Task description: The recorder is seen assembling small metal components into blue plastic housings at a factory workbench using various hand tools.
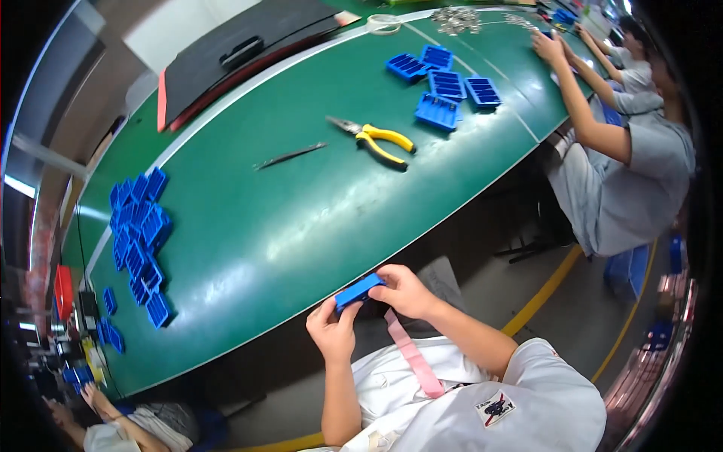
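Between my two hands, just off the table's front edge, is a small blue plastic case point(358, 291) seen from its side. My left hand point(332, 329) grips its left end with thumb and fingers. At the right end, my right hand point(404, 292) pinches it the same way. What lies inside the case is turned out of sight. Beyond my hands on the green table point(294, 218) lie pliers with yellow and black handles point(376, 143), their jaws pointing away to the left. A pair of slim metal tweezers point(291, 155) lies beside them.
Many blue slotted cases form a heap point(139, 226) at the left, and several more point(446, 84) sit at the far right. Farther back are a black folder-like case point(241, 53), a tape roll point(383, 25) and small metal parts point(456, 20). Co-workers sit at right and lower left.
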{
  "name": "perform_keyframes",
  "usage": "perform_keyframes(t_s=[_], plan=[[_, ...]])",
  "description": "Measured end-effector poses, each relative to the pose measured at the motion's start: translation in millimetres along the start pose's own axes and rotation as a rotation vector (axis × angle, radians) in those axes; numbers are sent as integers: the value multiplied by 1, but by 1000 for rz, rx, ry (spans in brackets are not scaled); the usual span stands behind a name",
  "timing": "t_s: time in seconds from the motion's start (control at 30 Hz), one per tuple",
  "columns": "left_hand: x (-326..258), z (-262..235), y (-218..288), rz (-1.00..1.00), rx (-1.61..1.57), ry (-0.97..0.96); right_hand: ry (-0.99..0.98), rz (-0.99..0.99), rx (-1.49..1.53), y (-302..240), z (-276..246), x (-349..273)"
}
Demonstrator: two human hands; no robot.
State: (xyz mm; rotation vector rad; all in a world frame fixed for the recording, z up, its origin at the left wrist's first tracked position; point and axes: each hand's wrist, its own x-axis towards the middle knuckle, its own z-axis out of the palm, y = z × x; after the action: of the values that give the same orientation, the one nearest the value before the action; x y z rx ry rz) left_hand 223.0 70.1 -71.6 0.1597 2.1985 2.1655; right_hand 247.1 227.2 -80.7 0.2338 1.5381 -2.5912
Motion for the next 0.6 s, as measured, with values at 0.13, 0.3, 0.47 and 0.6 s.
perform_keyframes(t_s=[0.13, 0.3, 0.47, 0.6], plan=[[-5, -6, -5, -23, 97, 62, -121, -45, 3, 18, -1, 7], [-15, -7, -18, -28, 81, 99, 34, -207, -79, 23, 21, 8], [-16, 9, -20, 33, -152, 194, 162, -308, -195, 29, 26, 6], [-12, 25, -24, -44, -428, 202, 173, -320, -148, 34, 27, 8]])
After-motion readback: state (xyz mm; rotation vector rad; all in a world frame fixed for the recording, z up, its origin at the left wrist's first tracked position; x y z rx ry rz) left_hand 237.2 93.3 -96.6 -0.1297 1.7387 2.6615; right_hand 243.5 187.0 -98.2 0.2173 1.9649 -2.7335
